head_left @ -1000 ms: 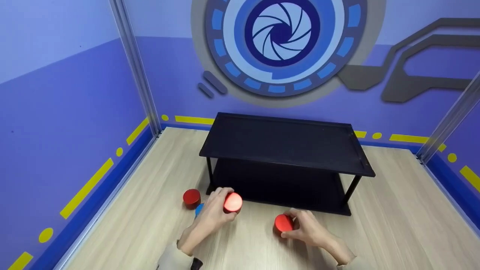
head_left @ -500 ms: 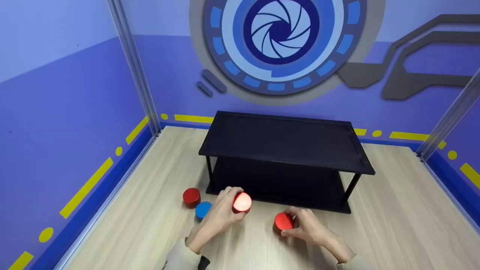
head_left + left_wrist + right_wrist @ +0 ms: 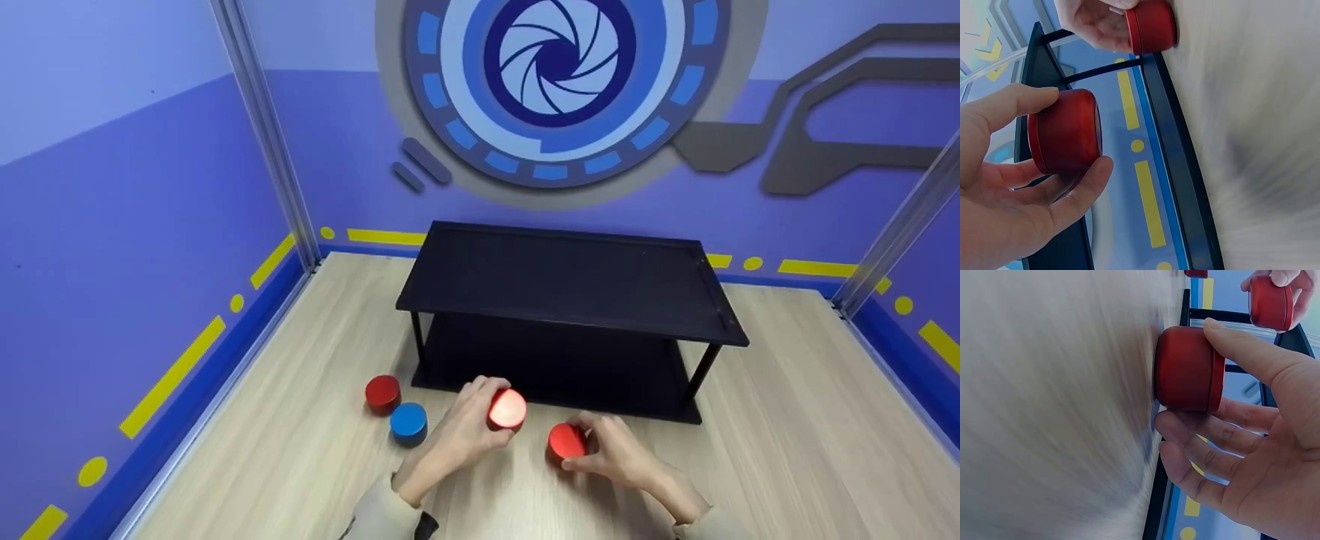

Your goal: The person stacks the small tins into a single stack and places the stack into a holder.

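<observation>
In the head view my left hand [image 3: 459,429] grips a small red lidded tin [image 3: 508,409], thumb on one side and fingers on the other. The left wrist view shows this tin [image 3: 1067,132] off the table, its side and lid seam visible. To its right, my right hand [image 3: 621,454] holds a second red tin [image 3: 566,442] between thumb and fingers. That tin [image 3: 1188,368] stands on the table in the right wrist view. A third red tin [image 3: 383,394] and a blue tin [image 3: 409,424] stand side by side left of my left hand.
A black two-tier shelf [image 3: 570,281] stands behind the hands, its lower board [image 3: 559,367] close to the table's surface. The wooden table [image 3: 300,420] is bounded by blue printed walls [image 3: 150,247] with metal corner posts [image 3: 266,127].
My left hand has moved right with its red tin, closer to the right hand, and the blue tin has come into full view. The right hand has stayed on its tin.
</observation>
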`<state>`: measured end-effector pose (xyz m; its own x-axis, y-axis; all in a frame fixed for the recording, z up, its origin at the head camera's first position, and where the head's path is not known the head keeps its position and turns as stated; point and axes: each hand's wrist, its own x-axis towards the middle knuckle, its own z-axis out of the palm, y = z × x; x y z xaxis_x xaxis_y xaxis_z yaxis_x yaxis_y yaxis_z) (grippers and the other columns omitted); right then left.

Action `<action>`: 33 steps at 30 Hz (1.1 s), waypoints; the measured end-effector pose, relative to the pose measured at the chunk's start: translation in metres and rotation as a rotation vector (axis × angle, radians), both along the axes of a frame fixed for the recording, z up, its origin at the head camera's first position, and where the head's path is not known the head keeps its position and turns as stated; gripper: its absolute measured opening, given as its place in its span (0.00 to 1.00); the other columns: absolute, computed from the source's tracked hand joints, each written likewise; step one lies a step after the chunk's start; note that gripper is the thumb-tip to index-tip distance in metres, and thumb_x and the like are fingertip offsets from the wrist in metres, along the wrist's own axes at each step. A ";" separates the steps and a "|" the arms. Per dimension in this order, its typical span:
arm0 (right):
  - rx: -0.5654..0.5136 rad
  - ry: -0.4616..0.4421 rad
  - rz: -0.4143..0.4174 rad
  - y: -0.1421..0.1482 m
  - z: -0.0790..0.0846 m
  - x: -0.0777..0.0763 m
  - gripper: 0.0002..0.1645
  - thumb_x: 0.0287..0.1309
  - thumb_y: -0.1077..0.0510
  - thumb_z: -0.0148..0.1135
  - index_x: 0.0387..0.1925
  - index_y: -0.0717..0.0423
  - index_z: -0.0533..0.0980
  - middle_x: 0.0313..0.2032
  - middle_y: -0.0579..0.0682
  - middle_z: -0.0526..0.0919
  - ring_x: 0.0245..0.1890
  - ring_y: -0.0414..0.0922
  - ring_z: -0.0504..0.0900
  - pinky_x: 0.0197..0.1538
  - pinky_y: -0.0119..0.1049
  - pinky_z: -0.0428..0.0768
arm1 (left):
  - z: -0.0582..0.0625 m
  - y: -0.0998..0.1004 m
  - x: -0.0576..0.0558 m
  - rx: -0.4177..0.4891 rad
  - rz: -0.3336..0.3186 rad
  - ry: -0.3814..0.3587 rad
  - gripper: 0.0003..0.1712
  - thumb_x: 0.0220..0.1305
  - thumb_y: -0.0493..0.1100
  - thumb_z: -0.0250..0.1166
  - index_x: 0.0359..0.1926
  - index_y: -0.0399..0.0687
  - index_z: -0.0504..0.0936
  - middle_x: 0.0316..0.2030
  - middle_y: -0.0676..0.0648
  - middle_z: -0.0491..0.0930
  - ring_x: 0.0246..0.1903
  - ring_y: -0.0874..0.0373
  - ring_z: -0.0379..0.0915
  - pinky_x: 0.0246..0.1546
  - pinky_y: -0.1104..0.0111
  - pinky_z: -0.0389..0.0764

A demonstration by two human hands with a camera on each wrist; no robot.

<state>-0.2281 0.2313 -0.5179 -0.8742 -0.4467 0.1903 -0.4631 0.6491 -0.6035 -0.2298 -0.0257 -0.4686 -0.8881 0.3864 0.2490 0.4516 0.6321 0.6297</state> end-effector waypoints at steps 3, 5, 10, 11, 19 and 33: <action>-0.007 -0.012 0.008 0.001 0.000 0.000 0.27 0.41 0.52 0.77 0.43 0.60 0.79 0.35 0.46 0.83 0.31 0.36 0.76 0.34 0.31 0.76 | -0.001 0.005 0.000 0.003 -0.018 0.001 0.33 0.47 0.39 0.73 0.56 0.44 0.73 0.49 0.47 0.75 0.48 0.53 0.70 0.48 0.60 0.77; -0.016 -0.022 0.016 0.001 -0.001 -0.001 0.27 0.42 0.52 0.77 0.44 0.60 0.79 0.35 0.47 0.83 0.31 0.37 0.77 0.34 0.32 0.77 | -0.001 0.008 0.000 0.001 -0.028 0.003 0.33 0.47 0.39 0.73 0.56 0.44 0.73 0.50 0.48 0.75 0.48 0.54 0.71 0.48 0.61 0.77; -0.037 -0.038 0.032 0.001 -0.001 0.000 0.26 0.43 0.53 0.76 0.44 0.60 0.78 0.34 0.47 0.82 0.30 0.39 0.77 0.33 0.32 0.78 | -0.003 0.016 0.001 -0.006 -0.047 -0.003 0.33 0.47 0.40 0.74 0.56 0.45 0.73 0.49 0.49 0.75 0.48 0.55 0.71 0.47 0.63 0.78; -0.040 -0.037 0.034 0.001 0.000 0.000 0.26 0.44 0.53 0.76 0.44 0.60 0.78 0.34 0.47 0.82 0.30 0.40 0.77 0.33 0.32 0.77 | -0.003 0.017 0.001 -0.008 -0.048 -0.002 0.33 0.48 0.40 0.74 0.56 0.45 0.73 0.49 0.49 0.75 0.48 0.55 0.71 0.47 0.63 0.78; -0.074 -0.029 0.067 0.002 0.001 0.000 0.24 0.44 0.55 0.75 0.43 0.61 0.79 0.34 0.47 0.83 0.31 0.39 0.78 0.35 0.33 0.79 | -0.003 0.029 0.003 -0.030 -0.075 0.015 0.32 0.47 0.41 0.74 0.56 0.47 0.74 0.48 0.51 0.76 0.46 0.58 0.71 0.46 0.67 0.75; -0.087 -0.038 0.071 0.002 0.001 0.000 0.28 0.45 0.54 0.75 0.48 0.60 0.77 0.33 0.46 0.82 0.29 0.38 0.79 0.32 0.32 0.80 | -0.009 0.047 0.000 -0.022 -0.138 -0.038 0.34 0.49 0.43 0.73 0.58 0.47 0.73 0.49 0.51 0.76 0.46 0.60 0.70 0.47 0.70 0.75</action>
